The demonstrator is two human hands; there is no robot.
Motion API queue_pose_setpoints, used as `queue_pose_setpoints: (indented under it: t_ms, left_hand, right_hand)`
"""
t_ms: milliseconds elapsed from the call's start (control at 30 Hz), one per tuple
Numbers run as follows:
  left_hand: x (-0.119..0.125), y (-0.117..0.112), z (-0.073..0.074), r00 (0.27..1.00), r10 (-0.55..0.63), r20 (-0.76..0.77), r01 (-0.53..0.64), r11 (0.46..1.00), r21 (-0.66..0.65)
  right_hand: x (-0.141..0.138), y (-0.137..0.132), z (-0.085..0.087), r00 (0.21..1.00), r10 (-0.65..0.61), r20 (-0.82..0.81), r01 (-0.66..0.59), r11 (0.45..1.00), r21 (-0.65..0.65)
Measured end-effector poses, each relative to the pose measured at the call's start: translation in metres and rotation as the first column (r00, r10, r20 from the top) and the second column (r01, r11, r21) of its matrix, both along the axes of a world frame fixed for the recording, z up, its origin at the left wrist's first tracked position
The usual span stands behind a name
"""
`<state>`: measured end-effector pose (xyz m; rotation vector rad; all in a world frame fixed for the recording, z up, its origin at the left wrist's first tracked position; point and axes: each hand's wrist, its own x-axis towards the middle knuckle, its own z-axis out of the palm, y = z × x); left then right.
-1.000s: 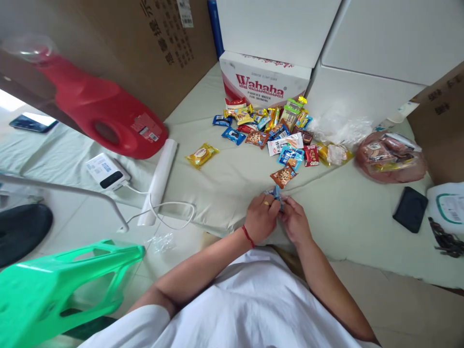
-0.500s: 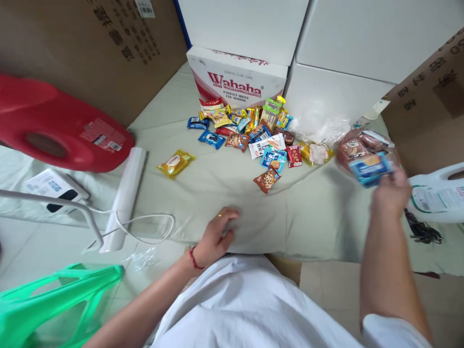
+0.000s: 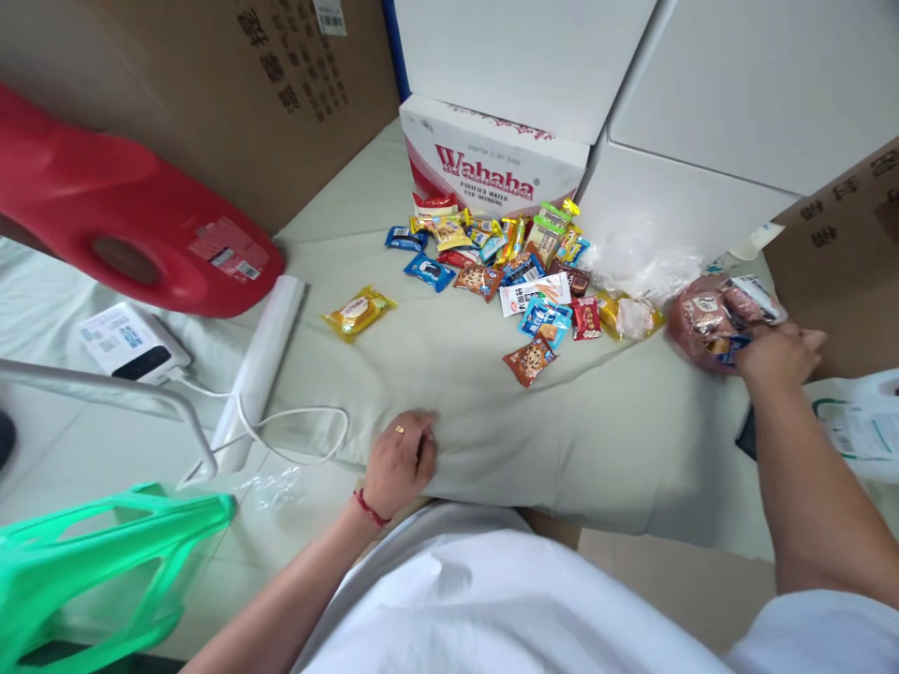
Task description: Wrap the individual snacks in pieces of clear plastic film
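My right hand grips a blue snack packet at the right, over a round reddish-brown container. Most of the packet is hidden by the fingers and the container's contents, which include wrapped snacks. My left hand rests on the pale green cloth near its front edge, holding nothing, its fingers loosely curled and the thumb a little apart. A pile of small wrapped snacks lies in the middle. A yellow-wrapped snack lies by itself to the left.
Behind the snacks stand a Wahaha water carton and white boxes. Crumpled clear plastic lies beside the container. At the left are a red jug, a white roll, a cabled white device and a green stool.
My right hand has carried the blue packet down and right, into or onto the container. My left hand has drawn slightly left, its fingers closer together. The view has shifted a little.
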<state>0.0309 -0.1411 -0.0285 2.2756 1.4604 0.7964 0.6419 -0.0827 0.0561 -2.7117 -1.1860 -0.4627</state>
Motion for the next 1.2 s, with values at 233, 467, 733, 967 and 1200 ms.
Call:
queue_pose_setpoints:
  t_ms: [233,467,733,967,1200]
  left_hand:
    - [-0.004,-0.002,0.0,0.997,-0.07,0.03,0.069,0.997,0.041]
    - [-0.008,-0.006,0.016,0.959,0.027,0.283,0.01,0.992,-0.127]
    - [0.069,0.005,0.044,0.585,0.305,0.752,0.31,0.773,-0.554]
    - [0.079,0.025,0.041,0.288,0.635,0.717,0.514,0.529,-0.675]
    - [0.081,0.027,0.042,0.189,0.687,0.702,0.512,0.54,-0.667]
  right_hand:
    - [-0.088,0.029,0.008,0.886,0.462,-0.04,-0.462,0.887,0.008]
    - [-0.154,0.045,-0.023,0.794,0.498,-0.348,-0.393,0.858,0.33]
    - [-0.342,-0.057,-0.035,-0.092,0.501,-0.861,-0.07,0.859,0.507]
    - [-0.338,-0.078,-0.043,-0.512,0.437,-0.74,0.237,0.899,0.368]
    - [-0.305,-0.096,-0.039,0.22,0.564,-0.796,-0.226,0.823,0.521]
